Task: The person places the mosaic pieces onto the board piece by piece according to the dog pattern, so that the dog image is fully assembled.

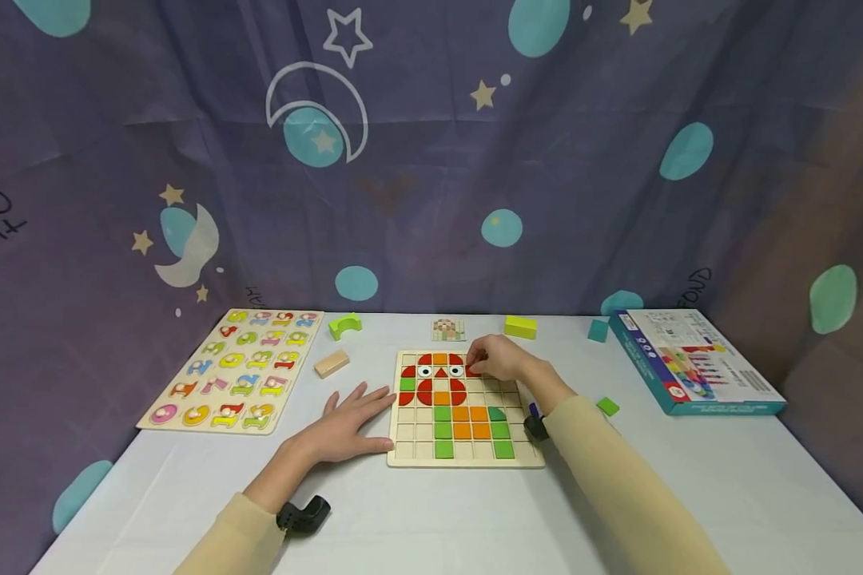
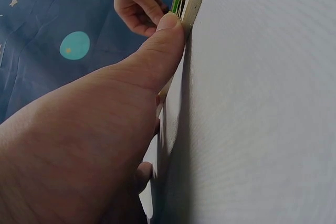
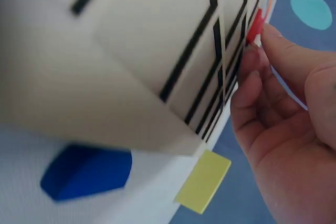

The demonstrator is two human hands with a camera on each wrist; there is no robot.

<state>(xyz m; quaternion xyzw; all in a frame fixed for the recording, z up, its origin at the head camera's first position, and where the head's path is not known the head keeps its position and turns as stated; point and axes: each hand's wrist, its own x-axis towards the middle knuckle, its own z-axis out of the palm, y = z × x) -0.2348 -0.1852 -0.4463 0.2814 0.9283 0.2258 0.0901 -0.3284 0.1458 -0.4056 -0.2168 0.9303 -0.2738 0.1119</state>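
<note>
A wooden grid board [image 1: 411,456] lies on the table, partly filled with red, orange and green tiles and two round eye tiles. Beside its left edge my left hand [image 1: 347,427] rests with fingers spread, the thumb and fingertips touching the board's rim. Over the upper right of the grid, my right hand [image 1: 499,358] pinches a small red tile [image 3: 255,27] between thumb and fingers, at the board's surface next to the right eye tile [image 1: 456,371]. The fingers partly hide this tile, so its full shape cannot be told.
A number puzzle board [image 1: 212,367] lies at the left, and a flat box [image 1: 705,359] at the right. A pattern card [image 1: 448,330], a yellow block [image 1: 521,327], a green arch [image 1: 345,325], a wooden block [image 1: 332,364], a teal block [image 1: 598,331] and a green tile [image 1: 607,406] lie around the board.
</note>
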